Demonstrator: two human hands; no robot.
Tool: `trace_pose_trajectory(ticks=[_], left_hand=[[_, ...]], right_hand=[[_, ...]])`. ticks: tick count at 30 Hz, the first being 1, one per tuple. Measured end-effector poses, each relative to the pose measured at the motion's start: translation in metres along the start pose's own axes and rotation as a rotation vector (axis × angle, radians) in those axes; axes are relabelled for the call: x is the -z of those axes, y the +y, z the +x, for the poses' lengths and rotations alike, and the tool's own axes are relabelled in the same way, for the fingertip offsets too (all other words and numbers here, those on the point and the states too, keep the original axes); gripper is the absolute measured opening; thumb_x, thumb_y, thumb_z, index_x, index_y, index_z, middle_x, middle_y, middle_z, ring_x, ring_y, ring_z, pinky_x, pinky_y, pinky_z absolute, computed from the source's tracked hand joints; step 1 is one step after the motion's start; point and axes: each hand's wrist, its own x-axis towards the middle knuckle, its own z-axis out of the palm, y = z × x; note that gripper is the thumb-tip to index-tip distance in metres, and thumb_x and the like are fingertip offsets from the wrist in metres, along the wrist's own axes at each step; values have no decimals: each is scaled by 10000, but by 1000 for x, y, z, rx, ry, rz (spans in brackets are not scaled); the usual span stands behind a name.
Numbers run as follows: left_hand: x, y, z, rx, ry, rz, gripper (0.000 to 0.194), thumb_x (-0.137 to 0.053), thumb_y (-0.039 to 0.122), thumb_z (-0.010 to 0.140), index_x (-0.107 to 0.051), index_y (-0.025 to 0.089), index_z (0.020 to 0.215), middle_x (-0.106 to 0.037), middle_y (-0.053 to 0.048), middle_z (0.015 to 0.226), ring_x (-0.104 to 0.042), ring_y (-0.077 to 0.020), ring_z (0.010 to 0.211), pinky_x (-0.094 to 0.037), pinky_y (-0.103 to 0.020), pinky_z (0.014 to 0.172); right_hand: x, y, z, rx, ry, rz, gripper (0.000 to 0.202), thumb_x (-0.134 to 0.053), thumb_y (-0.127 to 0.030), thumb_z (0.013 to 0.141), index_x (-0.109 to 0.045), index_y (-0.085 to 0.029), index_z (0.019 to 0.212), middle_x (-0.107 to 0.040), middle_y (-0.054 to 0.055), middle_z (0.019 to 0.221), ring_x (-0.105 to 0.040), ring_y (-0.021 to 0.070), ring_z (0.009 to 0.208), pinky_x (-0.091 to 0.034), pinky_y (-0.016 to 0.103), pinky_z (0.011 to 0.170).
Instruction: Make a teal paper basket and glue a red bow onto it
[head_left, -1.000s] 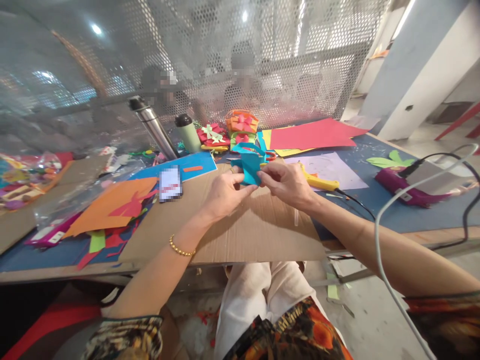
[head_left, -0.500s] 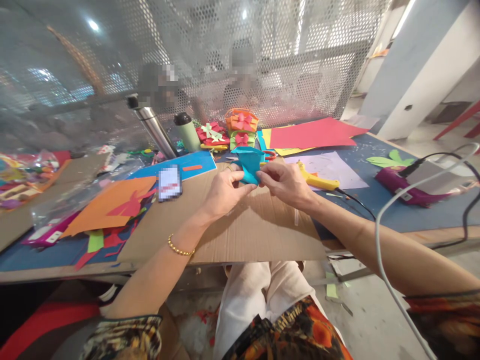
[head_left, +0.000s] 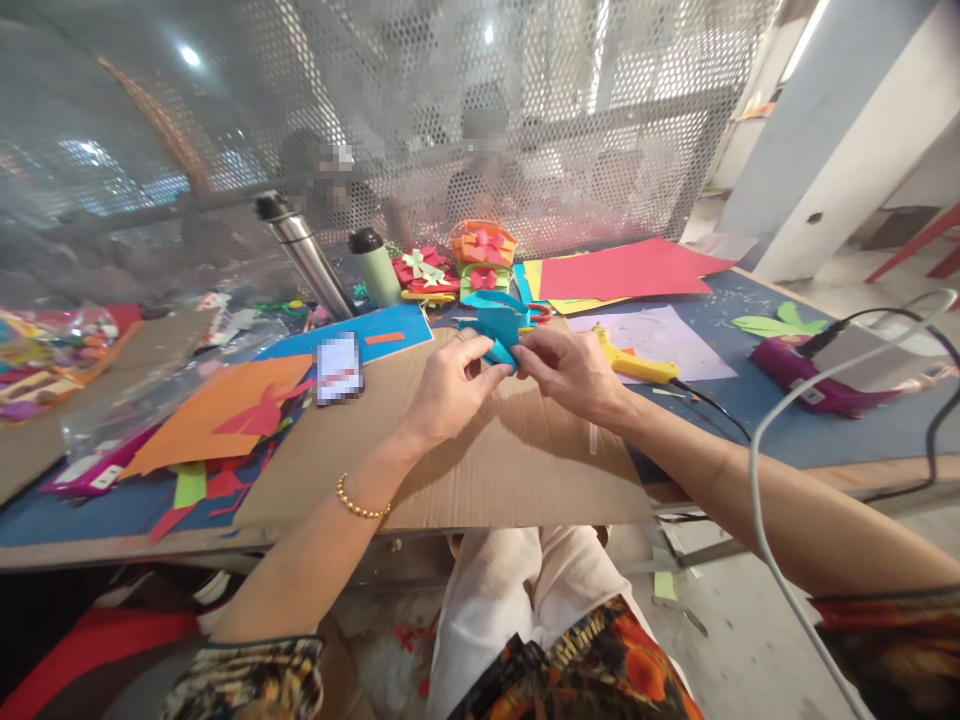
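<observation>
A folded piece of blue paper point(head_left: 501, 318) is held between both hands above a sheet of brown cardboard point(head_left: 480, 480). Its top edge stands open like a small pouch. My left hand point(head_left: 457, 385) pinches its lower left side, thumb toward me. On the lower right edge, the thumb and fingers of my right hand point(head_left: 574, 372) are closed. Part of the paper is hidden behind the fingers. Just right of my right hand lies a yellow glue gun point(head_left: 637, 365) on a pale purple sheet point(head_left: 682, 335). Behind the paper, red-handled scissors point(head_left: 538, 312) show in part.
Orange paper point(head_left: 217, 415) and scraps lie left, near a blurred-out card or phone point(head_left: 339, 367). A steel flask point(head_left: 307, 255), a green bottle point(head_left: 375, 265) and small paper baskets point(head_left: 484, 245) stand behind. Red sheets point(head_left: 630, 270) lie at back right. A white cable point(head_left: 757, 480) hangs at right.
The blue paper has tilted slightly, so more of its open top shows. Both hands keep their pinch, with small shifts of the fingers.
</observation>
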Motion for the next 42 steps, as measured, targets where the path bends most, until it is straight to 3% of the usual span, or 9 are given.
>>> trace_pose_trajectory(ticks=[6, 14, 20, 24, 29, 36, 39, 42], left_hand=[[1, 2, 0, 26, 17, -54, 295, -748, 455, 947, -705, 207, 794, -607, 4, 752, -485, -125, 614, -406, -287, 594], [2, 4, 2, 67, 23, -87, 92, -704, 262, 865, -696, 204, 794, -579, 23, 727, -490, -119, 609, -396, -275, 598], [5, 13, 4, 121, 8, 57, 191, -667, 179, 831, -551, 203, 681, -501, 50, 615, -452, -115, 584, -353, -271, 588], [4, 13, 6, 150, -33, 70, 209, -691, 173, 826, -561, 195, 664, -495, 53, 605, -424, -111, 581, -326, -272, 575], [2, 12, 7, 132, -67, 80, 291, -778, 179, 794, -572, 184, 588, -530, 33, 657, -461, -111, 608, -347, -276, 586], [3, 6, 9, 118, -71, 68, 250, -781, 159, 828, -646, 183, 619, -596, 10, 719, -522, -126, 654, -377, -280, 599], [2, 4, 9, 77, -22, 111, 306, -805, 183, 827, -590, 187, 608, -578, 12, 704, -526, -135, 674, -384, -286, 620], [3, 6, 7, 57, 2, 75, 231, -794, 205, 856, -602, 197, 728, -614, 20, 726, -539, -132, 672, -418, -278, 634]], right_hand=[[0, -2, -1, 4, -15, 14, 280, -540, -334, 988, -549, -234, 727, -687, 14, 646, -582, 121, 543, -431, 271, 566], [0, -1, -1, -24, -24, 5, 309, -561, -386, 1005, -573, -231, 738, -701, 21, 659, -598, 129, 568, -446, 265, 567], [0, -3, -1, -63, -33, 21, 340, -574, -404, 1001, -575, -232, 708, -675, 10, 622, -608, 133, 577, -440, 265, 572], [-1, -4, -1, -96, -28, 28, 303, -580, -352, 989, -589, -226, 714, -702, 9, 646, -592, 122, 525, -442, 268, 576], [-1, -7, 0, -119, -35, 35, 299, -564, -307, 983, -604, -222, 700, -637, -24, 566, -562, 109, 456, -441, 268, 563], [-1, -7, 0, -112, -40, 30, 281, -549, -297, 980, -595, -232, 711, -578, -46, 505, -549, 111, 438, -417, 256, 529], [-1, -4, -1, -90, -39, -8, 292, -570, -327, 994, -593, -234, 718, -621, -30, 540, -568, 115, 472, -425, 252, 549], [-1, -1, 0, -97, -12, -20, 295, -590, -342, 992, -574, -236, 717, -689, -2, 614, -596, 120, 499, -445, 253, 564]])
